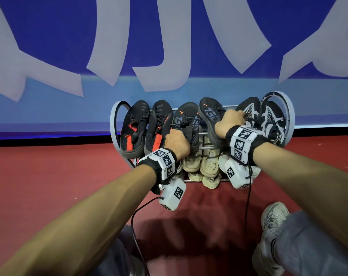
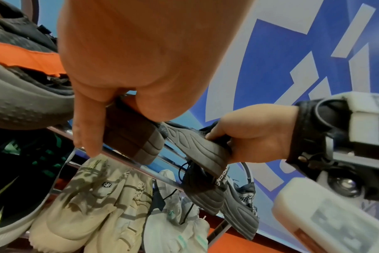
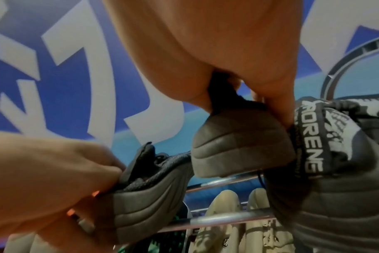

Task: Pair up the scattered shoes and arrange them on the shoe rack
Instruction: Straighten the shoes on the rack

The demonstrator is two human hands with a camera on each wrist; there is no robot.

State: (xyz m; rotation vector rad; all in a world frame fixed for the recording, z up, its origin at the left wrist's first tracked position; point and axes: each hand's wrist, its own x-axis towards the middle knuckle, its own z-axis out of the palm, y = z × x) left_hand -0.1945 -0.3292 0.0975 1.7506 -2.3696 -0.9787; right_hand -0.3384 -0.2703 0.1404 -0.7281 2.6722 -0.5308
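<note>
A metal shoe rack (image 1: pixel 113 124) stands against the wall. Its top tier holds a black-and-orange pair (image 1: pixel 141 124) at the left and a black-and-white knit pair (image 1: pixel 268 118) at the right. Between them are two dark grey sneakers. My left hand (image 1: pixel 177 143) grips the heel of the left grey sneaker (image 1: pixel 186 118), seen close as a ribbed sole (image 2: pixel 134 142). My right hand (image 1: pixel 231 121) grips the heel of the right grey sneaker (image 1: pixel 210 113), whose sole (image 3: pixel 238 138) sits above the rail. Both sneakers lean toe-up over the top rails.
The lower tier carries beige shoes (image 1: pixel 207 166), white shoes (image 2: pixel 173 222) and a black shoe with green marks (image 2: pixel 15 171). A blue wall with white lettering (image 1: pixel 169 46) rises right behind the rack. Red floor (image 1: pixel 59 166) lies in front; my own foot (image 1: pixel 272 222) is at lower right.
</note>
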